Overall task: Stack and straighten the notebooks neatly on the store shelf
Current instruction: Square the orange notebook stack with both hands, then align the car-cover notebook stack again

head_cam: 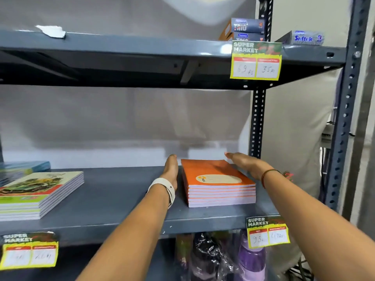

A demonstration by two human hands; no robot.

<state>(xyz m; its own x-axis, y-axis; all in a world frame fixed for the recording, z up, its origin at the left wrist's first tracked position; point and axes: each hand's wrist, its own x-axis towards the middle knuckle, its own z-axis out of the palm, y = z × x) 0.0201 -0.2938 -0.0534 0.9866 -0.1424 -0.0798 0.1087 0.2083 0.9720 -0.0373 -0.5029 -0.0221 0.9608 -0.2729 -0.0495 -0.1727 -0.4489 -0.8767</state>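
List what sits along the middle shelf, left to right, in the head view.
Blue notebooks at the far left edge → green-cover notebook stack → left hand → orange notebook stack → right hand → perforated shelf upright.

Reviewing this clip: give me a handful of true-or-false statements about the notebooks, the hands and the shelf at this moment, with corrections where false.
1. The left hand and the right hand flank the orange notebook stack, one on each side. True.
2. The orange stack sits on the top shelf beside the blue boxes. False: it lies on the middle shelf; the blue boxes are on the shelf above.
3. A second notebook stack with green covers lies at the left of the same shelf. True.
4. The right hand is lifting one orange notebook off the pile. False: both hands are open and flat, holding nothing.
5. The left wrist wears a white band. True.
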